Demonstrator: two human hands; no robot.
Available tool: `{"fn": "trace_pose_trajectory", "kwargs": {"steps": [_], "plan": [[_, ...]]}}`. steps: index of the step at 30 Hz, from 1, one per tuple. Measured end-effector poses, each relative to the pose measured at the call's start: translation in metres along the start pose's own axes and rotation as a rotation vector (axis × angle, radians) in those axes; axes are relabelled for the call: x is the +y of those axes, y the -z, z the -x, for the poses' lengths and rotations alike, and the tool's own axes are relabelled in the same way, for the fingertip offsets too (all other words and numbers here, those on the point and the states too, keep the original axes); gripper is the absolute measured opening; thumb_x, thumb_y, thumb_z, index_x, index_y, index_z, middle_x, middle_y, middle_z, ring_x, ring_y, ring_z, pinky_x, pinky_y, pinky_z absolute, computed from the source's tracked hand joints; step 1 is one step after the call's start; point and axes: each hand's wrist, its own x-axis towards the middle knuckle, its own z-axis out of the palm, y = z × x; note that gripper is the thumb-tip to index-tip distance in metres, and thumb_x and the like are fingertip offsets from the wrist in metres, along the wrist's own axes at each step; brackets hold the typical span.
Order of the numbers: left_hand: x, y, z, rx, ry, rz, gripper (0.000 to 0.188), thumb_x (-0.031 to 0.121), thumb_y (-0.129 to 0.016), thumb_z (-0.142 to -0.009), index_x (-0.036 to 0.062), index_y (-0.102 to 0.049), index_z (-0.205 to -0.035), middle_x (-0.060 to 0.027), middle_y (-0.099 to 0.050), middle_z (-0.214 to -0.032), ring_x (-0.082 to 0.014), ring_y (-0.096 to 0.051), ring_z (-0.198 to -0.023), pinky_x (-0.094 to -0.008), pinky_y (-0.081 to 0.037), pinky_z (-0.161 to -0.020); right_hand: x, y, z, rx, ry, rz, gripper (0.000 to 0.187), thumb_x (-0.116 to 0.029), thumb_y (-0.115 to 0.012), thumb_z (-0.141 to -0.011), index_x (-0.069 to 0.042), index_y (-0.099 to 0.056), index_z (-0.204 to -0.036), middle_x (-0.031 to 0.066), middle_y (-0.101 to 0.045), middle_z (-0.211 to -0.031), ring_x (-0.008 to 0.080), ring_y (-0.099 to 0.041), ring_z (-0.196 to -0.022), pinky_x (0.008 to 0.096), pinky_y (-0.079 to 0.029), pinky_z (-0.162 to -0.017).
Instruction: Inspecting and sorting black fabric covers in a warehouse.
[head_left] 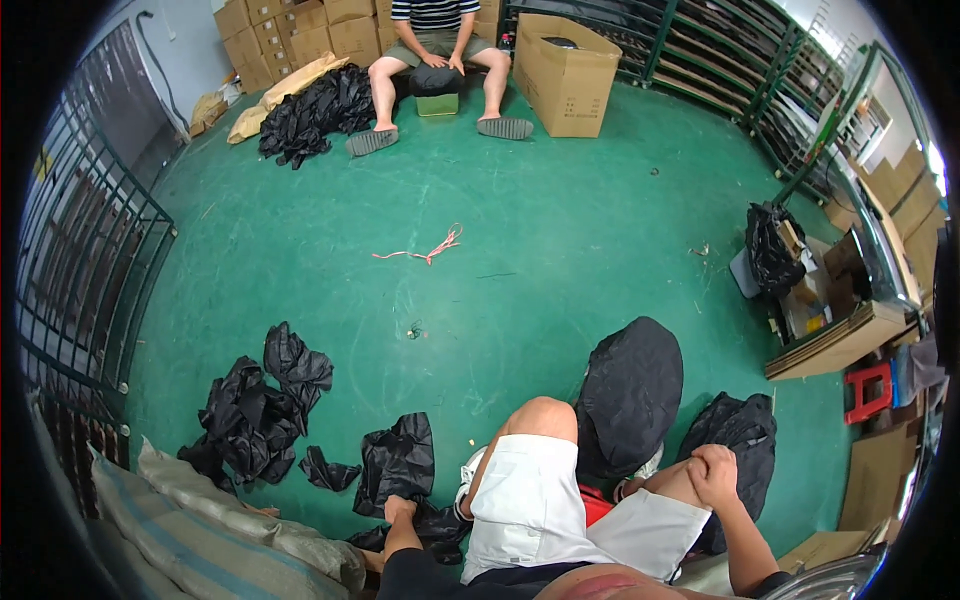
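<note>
I sit with white shorts over my knees. My left hand reaches down to a crumpled black plastic bag on the green floor by my left foot, fingers closed on it. Just beyond lies another black bag. My right hand rests curled on my right knee, holding nothing. A stuffed round black bag stands upright between my legs, and a second black bag lies to its right.
A heap of black bags lies at left, striped sacks at lower left. A seated person faces me beside a bag pile and an open cardboard box. Metal racks line both sides. Pink string lies mid-floor.
</note>
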Motion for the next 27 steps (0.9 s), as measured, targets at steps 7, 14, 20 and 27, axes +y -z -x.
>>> {"fn": "trace_pose_trajectory", "kwargs": {"steps": [7,14,20,27], "plan": [[0.011,0.061,0.032,0.269,0.028,0.334,0.031,0.024,-0.057,-0.085,0.0007,-0.070,-0.101,-0.0227,-0.069,-0.106,-0.0429,-0.063,-0.100,-0.0508,-0.050,-0.087,-0.009,-0.008,-0.051,-0.441,-0.058,0.006,0.043,-0.038,-0.068,-0.082,-0.007,-0.067,-0.112,0.0160,-0.068,-0.106,0.0315,-0.066,-0.101,0.0462,-0.050,-0.090],[0.048,0.138,0.083,0.825,-0.333,0.579,0.029,0.024,-0.053,-0.084,-0.0044,-0.060,-0.086,-0.0272,-0.065,-0.091,-0.0482,-0.058,-0.084,-0.0520,-0.046,-0.078,-0.055,-0.059,-0.154,-0.311,0.290,-0.123,0.049,-0.038,-0.065,-0.087,-0.006,-0.059,-0.123,0.0188,-0.065,-0.115,0.0360,-0.063,-0.107,0.0490,-0.047,-0.093],[0.181,0.203,0.208,0.607,-1.125,1.096,0.020,0.008,-0.051,-0.090,0.0044,-0.041,-0.073,0.0007,-0.038,-0.072,-0.0097,-0.036,-0.072,-0.0285,-0.035,-0.066,-0.047,-0.106,-0.170,-0.532,0.374,-0.301,0.049,-0.038,-0.062,-0.090,-0.002,-0.058,-0.123,0.0220,-0.063,-0.118,0.0373,-0.060,-0.115,0.0502,-0.045,-0.099],[0.336,0.198,0.430,0.043,-1.561,1.071,0.018,0.008,-0.055,-0.091,0.0074,-0.047,-0.075,0.0031,-0.051,-0.079,-0.0064,-0.043,-0.076,-0.0240,-0.036,-0.069,-0.037,-0.102,-0.197,-0.145,0.047,-0.977,0.076,-0.056,-0.051,-0.095,-0.003,-0.033,-0.147,0.0252,-0.053,-0.136,0.0368,-0.050,-0.129,0.0455,-0.044,-0.101]]}}
